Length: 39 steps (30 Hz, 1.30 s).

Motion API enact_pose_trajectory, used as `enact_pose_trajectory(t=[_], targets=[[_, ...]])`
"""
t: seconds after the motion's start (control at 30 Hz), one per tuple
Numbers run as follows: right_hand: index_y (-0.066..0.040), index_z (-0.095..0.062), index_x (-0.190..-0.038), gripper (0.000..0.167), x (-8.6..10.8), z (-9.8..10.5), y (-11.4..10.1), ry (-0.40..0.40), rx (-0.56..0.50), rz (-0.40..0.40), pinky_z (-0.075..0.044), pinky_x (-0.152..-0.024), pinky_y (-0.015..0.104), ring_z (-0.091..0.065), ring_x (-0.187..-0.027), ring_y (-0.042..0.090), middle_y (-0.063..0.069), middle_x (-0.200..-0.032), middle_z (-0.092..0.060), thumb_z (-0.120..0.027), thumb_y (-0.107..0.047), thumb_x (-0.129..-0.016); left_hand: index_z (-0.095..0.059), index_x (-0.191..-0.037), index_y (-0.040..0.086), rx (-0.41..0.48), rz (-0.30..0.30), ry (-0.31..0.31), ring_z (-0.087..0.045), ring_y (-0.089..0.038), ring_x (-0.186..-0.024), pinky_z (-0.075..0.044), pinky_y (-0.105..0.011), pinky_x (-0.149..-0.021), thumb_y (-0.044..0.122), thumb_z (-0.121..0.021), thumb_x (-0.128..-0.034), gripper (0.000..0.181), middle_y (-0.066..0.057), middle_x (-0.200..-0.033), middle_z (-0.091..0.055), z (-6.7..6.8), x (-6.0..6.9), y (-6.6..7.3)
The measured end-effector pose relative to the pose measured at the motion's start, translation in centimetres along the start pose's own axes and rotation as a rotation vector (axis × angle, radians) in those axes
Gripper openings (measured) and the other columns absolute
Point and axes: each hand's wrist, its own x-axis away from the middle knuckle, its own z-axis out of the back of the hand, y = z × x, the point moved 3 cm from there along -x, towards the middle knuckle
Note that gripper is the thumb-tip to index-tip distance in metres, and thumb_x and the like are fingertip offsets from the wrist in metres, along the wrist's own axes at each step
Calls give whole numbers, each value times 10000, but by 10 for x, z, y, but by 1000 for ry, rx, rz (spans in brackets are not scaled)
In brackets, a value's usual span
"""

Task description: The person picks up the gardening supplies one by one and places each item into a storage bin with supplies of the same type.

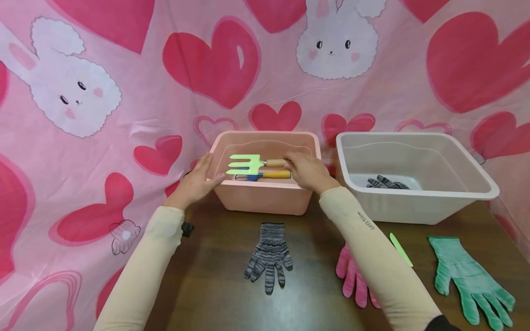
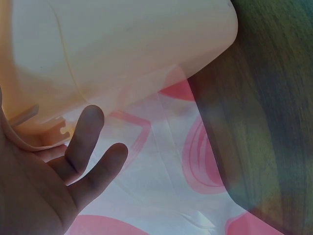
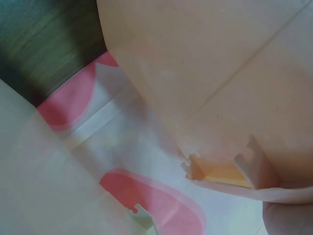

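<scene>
Green fork (image 1: 253,164) is in the pink tub (image 1: 265,197), pinched by the right hand (image 1: 308,172); the spread left hand (image 1: 196,182) touches the tub. Placing or lifting seems the step; next needs a steady pinch

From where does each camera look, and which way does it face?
Head: on the head, facing forward and down at the pink bin; left hand, right hand and both sleeves show.
Left wrist: on that wrist, facing the pink bin's outer side; the left hand's fingers show.
Right wrist: on that wrist, facing the pink bin's outer side; a little of the right hand shows.
Shared by both wrist views: the pink bin and patterned cloth.
</scene>
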Motion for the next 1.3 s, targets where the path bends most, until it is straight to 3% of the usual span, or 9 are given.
enact_pose_trajectory(t=[0.23,0.37,0.47,0.6,0.77,0.87,1.0,1.1,1.3], targets=[[-194,-611,-1310,346,8,7,10,-27,-3,-28,-474,-976,524,-578,-1050,258,42,-1150,-643,-637,-324,-991,-22,-1638,156,3,-41,-1,-231,-455,-1466,-244,-670,-1116,657,-518,-944,989,-110,-1687,-51,-5,-10,11],[-294,-459,-1521,672,11,9,16,-77,-9,-45,-452,-1002,574,-521,-1262,286,41,-1416,-558,-687,-490,-921,-18,-1640,174,12,-52,-9,-227,-457,-1469,-249,-676,-1111,652,-528,-943,987,-95,-1690,-44,-9,-14,18],[-394,-212,-1615,951,14,13,22,-87,-11,-58,-461,-981,610,-372,-1428,330,29,-1628,-315,-714,-614,-838,10,-1638,202,13,-53,-24,-218,-469,-1468,-254,-693,-1096,687,-510,-933,1002,-86,-1692,-26,-13,-18,22],[-425,-122,-1618,1037,18,20,27,-61,-5,-61,-476,-953,626,-285,-1475,355,34,-1676,-181,-706,-677,-799,20,-1636,213,6,-65,-22,-207,-461,-1476,-249,-689,-1101,711,-484,-930,1000,-81,-1693,-19,-15,-24,28],[-321,-330,-1595,886,18,23,27,-12,-21,-87,-415,-1038,611,-377,-1427,322,41,-1597,-375,-693,-632,-849,17,-1635,183,-3,-85,-18,-192,-472,-1476,-220,-686,-1114,719,-464,-935,1004,-108,-1690,-24,-12,-27,30],[-200,-606,-1398,580,16,22,19,99,-47,-56,-510,-964,487,-592,-1167,263,50,-1293,-644,-690,-512,-916,21,-1633,157,-10,-77,-16,-191,-493,-1468,-212,-692,-1112,711,-457,-942,1007,-135,-1685,-28,-4,-22,24],[-113,-710,-1008,230,17,19,1,326,97,131,-556,-657,330,-629,-779,217,46,-890,-691,-657,-334,-974,29,-1625,111,-25,-63,-16,-189,-516,-1457,-205,-697,-1110,670,-457,-966,991,-182,-1674,-31,6,-11,12],[-108,-692,-903,177,26,14,-10,459,250,256,-515,-550,284,-627,-696,196,40,-835,-696,-662,-272,-963,41,-1622,106,-31,-53,-29,-182,-525,-1453,-208,-706,-1102,673,-460,-965,1002,-199,-1669,-30,9,-5,5],[-142,-667,-886,139,68,13,-12,421,234,265,-480,-527,253,-578,-623,145,11,-816,-650,-695,-267,-940,52,-1619,111,-28,-48,-50,-164,-534,-1452,-200,-727,-1089,639,-486,-973,993,-205,-1667,-16,5,0,4]])
